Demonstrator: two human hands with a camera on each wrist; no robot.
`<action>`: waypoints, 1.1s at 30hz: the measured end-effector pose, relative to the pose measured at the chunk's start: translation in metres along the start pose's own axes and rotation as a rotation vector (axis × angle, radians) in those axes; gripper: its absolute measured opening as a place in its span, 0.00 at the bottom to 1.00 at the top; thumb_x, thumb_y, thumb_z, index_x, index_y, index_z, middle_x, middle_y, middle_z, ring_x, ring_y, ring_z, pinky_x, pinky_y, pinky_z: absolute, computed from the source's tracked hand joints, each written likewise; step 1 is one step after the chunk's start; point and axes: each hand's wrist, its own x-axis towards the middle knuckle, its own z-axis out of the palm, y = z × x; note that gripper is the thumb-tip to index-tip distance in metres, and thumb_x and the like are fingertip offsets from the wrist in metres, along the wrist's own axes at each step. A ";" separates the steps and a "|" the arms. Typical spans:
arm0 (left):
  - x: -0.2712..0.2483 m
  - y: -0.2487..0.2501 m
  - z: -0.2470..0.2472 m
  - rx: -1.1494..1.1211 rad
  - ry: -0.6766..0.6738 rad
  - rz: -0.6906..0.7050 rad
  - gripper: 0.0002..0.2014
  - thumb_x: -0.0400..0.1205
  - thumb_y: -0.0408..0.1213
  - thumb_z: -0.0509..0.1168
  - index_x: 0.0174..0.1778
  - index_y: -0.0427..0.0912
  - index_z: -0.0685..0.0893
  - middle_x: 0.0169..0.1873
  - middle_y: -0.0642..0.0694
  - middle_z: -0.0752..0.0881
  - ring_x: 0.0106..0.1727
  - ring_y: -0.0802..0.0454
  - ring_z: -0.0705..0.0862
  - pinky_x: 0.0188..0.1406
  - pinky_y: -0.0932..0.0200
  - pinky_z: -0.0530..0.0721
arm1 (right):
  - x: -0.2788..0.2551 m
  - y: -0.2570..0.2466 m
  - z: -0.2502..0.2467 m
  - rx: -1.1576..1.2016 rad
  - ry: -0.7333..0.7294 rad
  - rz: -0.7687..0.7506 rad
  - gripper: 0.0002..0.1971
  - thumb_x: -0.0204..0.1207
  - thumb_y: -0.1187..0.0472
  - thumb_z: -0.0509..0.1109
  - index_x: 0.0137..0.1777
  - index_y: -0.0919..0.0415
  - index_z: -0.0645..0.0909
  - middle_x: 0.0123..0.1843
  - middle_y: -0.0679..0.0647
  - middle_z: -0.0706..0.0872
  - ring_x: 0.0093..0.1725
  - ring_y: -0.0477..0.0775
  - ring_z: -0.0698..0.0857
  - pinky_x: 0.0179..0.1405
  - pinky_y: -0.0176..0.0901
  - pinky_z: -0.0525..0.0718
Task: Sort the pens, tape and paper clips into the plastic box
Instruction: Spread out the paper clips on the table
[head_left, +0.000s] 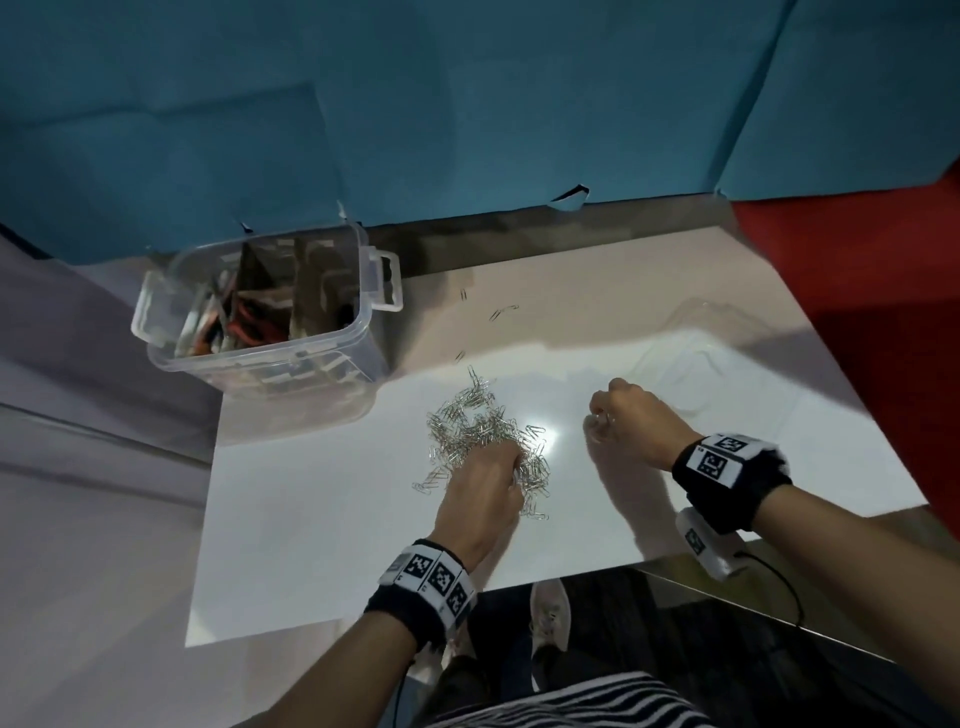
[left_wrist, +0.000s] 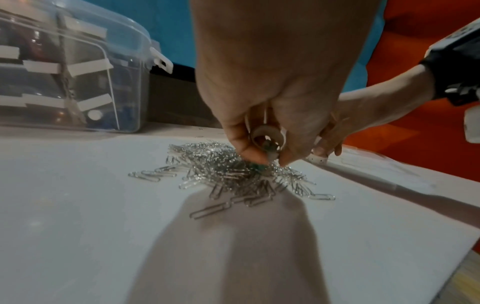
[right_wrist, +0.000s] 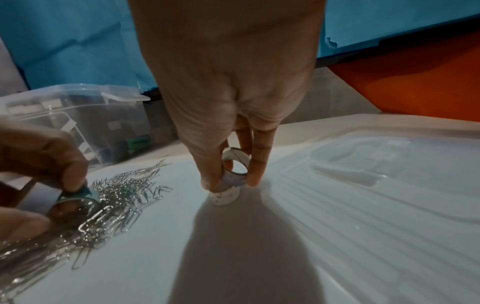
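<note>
Paper clips (head_left: 483, 441) heaped mid-table from overhead, plastic box (head_left: 260, 317) far left, left hand (head_left: 480, 493) curled into the heap. Left wrist: thumb and fingers pinching small tape rolls (left_wrist: 267, 139) above the clips. Right wrist: right hand (right_wrist: 228, 92) pinching speckled tape rolls (right_wrist: 230, 181) on the table. Tape-gathering step, likely; next, carrying both handfuls to the box's free compartment.

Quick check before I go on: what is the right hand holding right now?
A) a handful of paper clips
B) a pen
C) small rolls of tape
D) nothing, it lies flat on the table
C: in the right wrist view the right hand pinches small rolls of tape between thumb and fingers just above the white table, while the paper clips lie in a pile to the side, under the left hand.
</note>
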 end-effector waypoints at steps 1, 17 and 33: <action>0.001 0.002 0.001 0.008 0.012 0.000 0.10 0.76 0.26 0.62 0.43 0.47 0.73 0.38 0.53 0.77 0.42 0.52 0.75 0.37 0.51 0.80 | 0.000 0.000 -0.001 -0.004 0.007 -0.011 0.08 0.78 0.63 0.66 0.52 0.66 0.84 0.49 0.57 0.78 0.47 0.62 0.83 0.44 0.51 0.82; 0.054 -0.023 -0.141 -0.275 0.189 0.071 0.12 0.77 0.30 0.72 0.55 0.44 0.83 0.53 0.53 0.82 0.51 0.64 0.80 0.48 0.79 0.75 | 0.066 -0.097 -0.072 0.155 0.102 -0.158 0.10 0.69 0.63 0.73 0.35 0.45 0.79 0.34 0.44 0.83 0.33 0.44 0.81 0.34 0.40 0.76; 0.127 -0.163 -0.316 0.159 0.184 -0.310 0.22 0.76 0.43 0.74 0.67 0.53 0.82 0.59 0.46 0.89 0.59 0.44 0.88 0.49 0.60 0.79 | 0.222 -0.341 -0.114 0.569 0.137 -0.258 0.10 0.74 0.61 0.75 0.52 0.67 0.87 0.52 0.62 0.91 0.50 0.58 0.88 0.51 0.50 0.85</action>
